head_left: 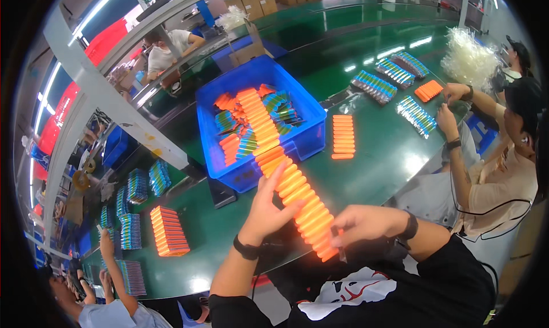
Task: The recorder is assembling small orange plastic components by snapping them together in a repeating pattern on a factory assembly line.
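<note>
A long strip of orange tubes (300, 191), laid side by side, stretches from the blue bin toward my body. My left hand (269, 208) grips its left edge near the middle, thumb reaching over the tubes. At the near end my right hand (366, 222) is closed on the strip's edge; it is slightly blurred. A bit of clear plastic (342, 252) shows below the right fingers. The strip's far part rests over the rim of the blue bin (297, 85), which holds loose orange strips and blue-green packs (280, 108).
On the green table (366, 185) lie a short orange strip (343, 136) right of the bin and an orange stack (168, 231) at left. Blue-green bundles (137, 185) sit at both sides. Co-workers (492, 139) work right and left. A metal post (108, 99) slants at left.
</note>
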{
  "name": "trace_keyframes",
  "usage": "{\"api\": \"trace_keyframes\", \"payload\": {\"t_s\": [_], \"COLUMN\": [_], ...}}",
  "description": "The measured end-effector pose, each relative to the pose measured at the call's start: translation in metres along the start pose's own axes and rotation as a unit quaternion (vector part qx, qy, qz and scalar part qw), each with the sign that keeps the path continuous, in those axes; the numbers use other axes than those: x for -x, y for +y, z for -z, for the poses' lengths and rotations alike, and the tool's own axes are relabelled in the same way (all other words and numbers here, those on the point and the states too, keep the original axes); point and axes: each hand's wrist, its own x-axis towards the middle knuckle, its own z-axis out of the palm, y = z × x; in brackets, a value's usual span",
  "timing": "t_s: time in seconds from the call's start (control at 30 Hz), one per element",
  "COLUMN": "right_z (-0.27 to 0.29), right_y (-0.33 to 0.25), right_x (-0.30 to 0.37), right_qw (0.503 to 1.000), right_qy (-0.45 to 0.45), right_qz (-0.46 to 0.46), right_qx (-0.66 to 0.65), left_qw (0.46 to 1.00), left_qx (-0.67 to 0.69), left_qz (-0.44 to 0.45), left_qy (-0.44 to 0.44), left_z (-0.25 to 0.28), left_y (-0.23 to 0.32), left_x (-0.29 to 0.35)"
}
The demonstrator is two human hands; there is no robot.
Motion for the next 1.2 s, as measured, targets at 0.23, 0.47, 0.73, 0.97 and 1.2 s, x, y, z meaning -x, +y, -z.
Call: {"api": "trace_keyframes", "payload": {"t_s": [0.23, 0.47, 0.73, 0.97, 1.2], "right_z": [0.027, 0.048, 0.083, 0.090, 0.089], "right_y": [0.015, 0.008, -0.014, 0.011, 0.018], "right_x": [-0.036, -0.041, -0.080, -0.127, -0.125], "right_qw": [0.995, 0.990, 0.962, 0.866, 0.822], "right_qy": [0.025, -0.082, 0.167, 0.172, 0.185], "right_qz": [-0.071, -0.111, 0.207, 0.363, 0.355], "right_qx": [-0.061, 0.035, 0.066, 0.298, 0.406], "left_qw": [0.988, 0.942, 0.922, 0.936, 0.978], "left_qx": [0.132, 0.312, 0.341, 0.305, 0.151], "left_qz": [0.079, 0.126, 0.176, 0.149, 0.106], "left_qy": [0.031, 0.013, 0.054, 0.095, 0.097], "left_z": [-0.014, -0.025, -0.031, -0.039, -0.031], "left_y": [-0.072, -0.064, -0.059, -0.063, -0.053], "left_x": [-0.004, -0.009, -0.002, 0.003, 0.002]}}
